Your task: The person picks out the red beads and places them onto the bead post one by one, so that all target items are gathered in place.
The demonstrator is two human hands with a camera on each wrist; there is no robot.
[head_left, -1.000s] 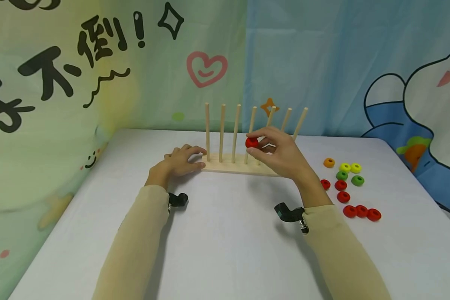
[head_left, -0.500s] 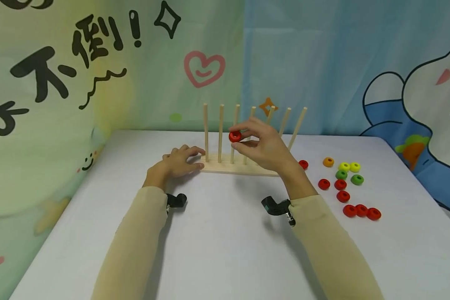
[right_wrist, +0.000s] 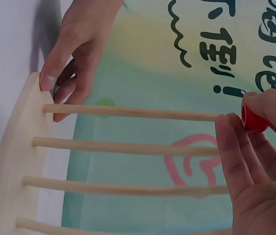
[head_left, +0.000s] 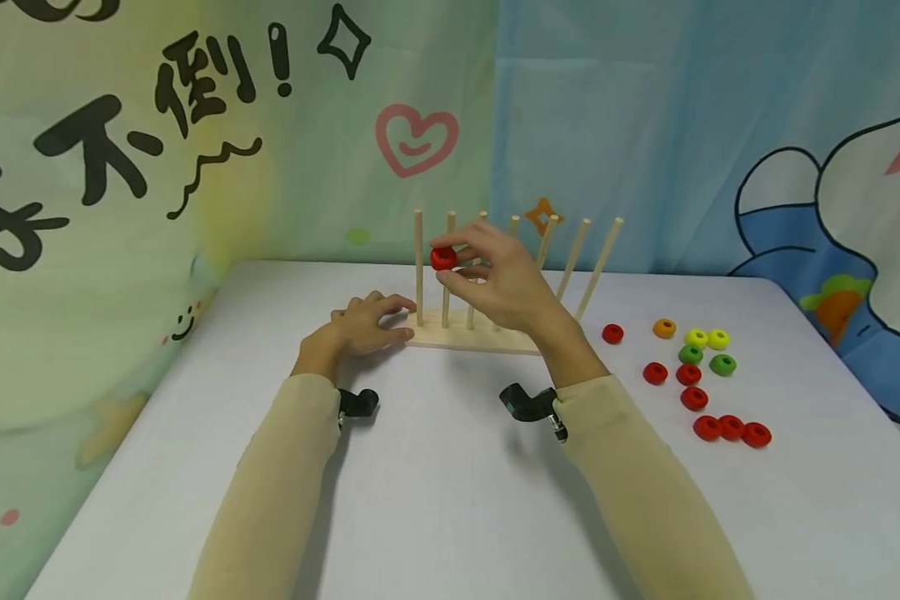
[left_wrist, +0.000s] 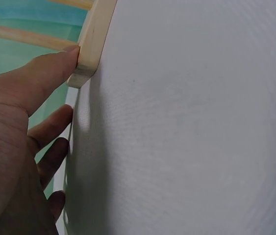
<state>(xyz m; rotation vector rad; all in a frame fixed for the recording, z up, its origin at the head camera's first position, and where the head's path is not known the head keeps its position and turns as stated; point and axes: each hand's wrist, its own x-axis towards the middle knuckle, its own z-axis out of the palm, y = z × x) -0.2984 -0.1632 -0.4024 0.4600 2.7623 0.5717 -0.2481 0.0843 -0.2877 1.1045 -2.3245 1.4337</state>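
A wooden rack with several upright pegs has a flat base (head_left: 468, 337). My left hand (head_left: 363, 323) holds the left end of that base; the thumb (left_wrist: 47, 71) presses on the wood in the left wrist view. My right hand (head_left: 506, 279) pinches a red bead (head_left: 443, 258) with a hole, between thumb and fingertips. In the head view the bead overlaps the second peg from the left, below its top. In the right wrist view the bead (right_wrist: 254, 119) is close to the tip of the leftmost peg (right_wrist: 138, 112). Its far side is hidden by the fingers.
Right of the rack, several red beads (head_left: 694, 398) lie loose on the white table (head_left: 435, 500), some side by side. Two green beads (head_left: 723, 365), two yellow beads (head_left: 717, 339) and an orange bead (head_left: 664, 328) lie farther back. A printed curtain (head_left: 607, 125) hangs behind.
My right hand has moved left and slightly up with the red bead, past the middle pegs toward the left end. My left hand stays at the base.
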